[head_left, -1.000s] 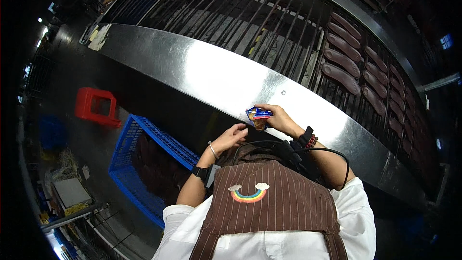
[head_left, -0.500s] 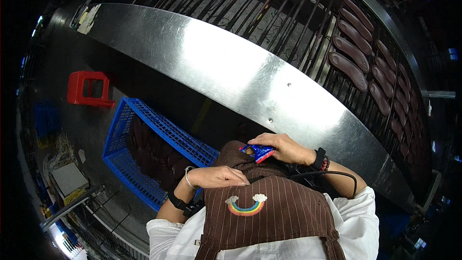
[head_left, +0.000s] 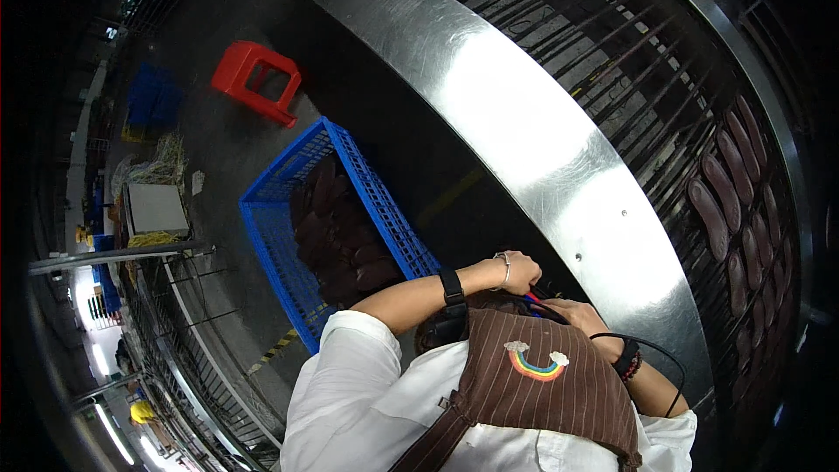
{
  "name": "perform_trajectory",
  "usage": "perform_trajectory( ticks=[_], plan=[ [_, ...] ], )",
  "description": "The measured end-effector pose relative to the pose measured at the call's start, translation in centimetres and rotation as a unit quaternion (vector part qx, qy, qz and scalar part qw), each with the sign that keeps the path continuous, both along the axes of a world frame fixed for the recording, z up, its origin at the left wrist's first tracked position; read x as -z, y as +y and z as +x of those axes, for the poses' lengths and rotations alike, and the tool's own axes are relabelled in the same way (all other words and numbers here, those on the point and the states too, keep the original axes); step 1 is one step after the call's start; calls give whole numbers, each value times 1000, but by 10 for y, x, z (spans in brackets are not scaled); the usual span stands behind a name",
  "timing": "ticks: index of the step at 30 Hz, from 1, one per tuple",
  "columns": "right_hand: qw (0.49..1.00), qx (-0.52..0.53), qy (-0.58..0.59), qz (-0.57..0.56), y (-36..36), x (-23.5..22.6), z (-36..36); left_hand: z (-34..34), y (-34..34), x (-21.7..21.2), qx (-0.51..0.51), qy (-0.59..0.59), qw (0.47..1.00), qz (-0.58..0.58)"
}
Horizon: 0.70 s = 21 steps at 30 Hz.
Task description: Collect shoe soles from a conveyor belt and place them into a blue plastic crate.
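My left hand has its fingers curled down at the front of my brown striped apron, close to my right hand. What its fingers hold, if anything, is hidden. My right hand lies just beside it, mostly behind the apron's upper edge and a black cable. Between the two hands a sliver of a small blue and red packet shows. My right hand's fingers close on that packet, and the rest of it is out of sight.
A shiny metal rim borders a slatted rack bearing several dark brown shoe soles. A blue crate of brown soles stands left. Beyond are a red stool and metal railings.
My left hand has moved from the apron over to the right hand and the packet. The view has turned, so the crate, stool and rack shift to the right.
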State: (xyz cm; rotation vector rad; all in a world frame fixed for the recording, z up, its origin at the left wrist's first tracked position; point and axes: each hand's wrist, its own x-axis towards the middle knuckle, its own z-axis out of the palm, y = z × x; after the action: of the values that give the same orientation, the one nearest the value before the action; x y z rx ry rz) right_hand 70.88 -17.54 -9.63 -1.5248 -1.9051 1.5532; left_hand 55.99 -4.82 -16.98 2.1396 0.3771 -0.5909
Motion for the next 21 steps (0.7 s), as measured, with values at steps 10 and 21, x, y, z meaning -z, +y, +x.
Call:
perform_trajectory(
  ticks=[10, 21],
  plan=[
    [967, -158, -194, 57, 6, 103, -18, 22, -9, -19, -119, -113, 986, 36],
    [978, -164, -126, -3, -20, 75, 6, 35, -3, -60, -56, -35, 994, -90]
  ],
)
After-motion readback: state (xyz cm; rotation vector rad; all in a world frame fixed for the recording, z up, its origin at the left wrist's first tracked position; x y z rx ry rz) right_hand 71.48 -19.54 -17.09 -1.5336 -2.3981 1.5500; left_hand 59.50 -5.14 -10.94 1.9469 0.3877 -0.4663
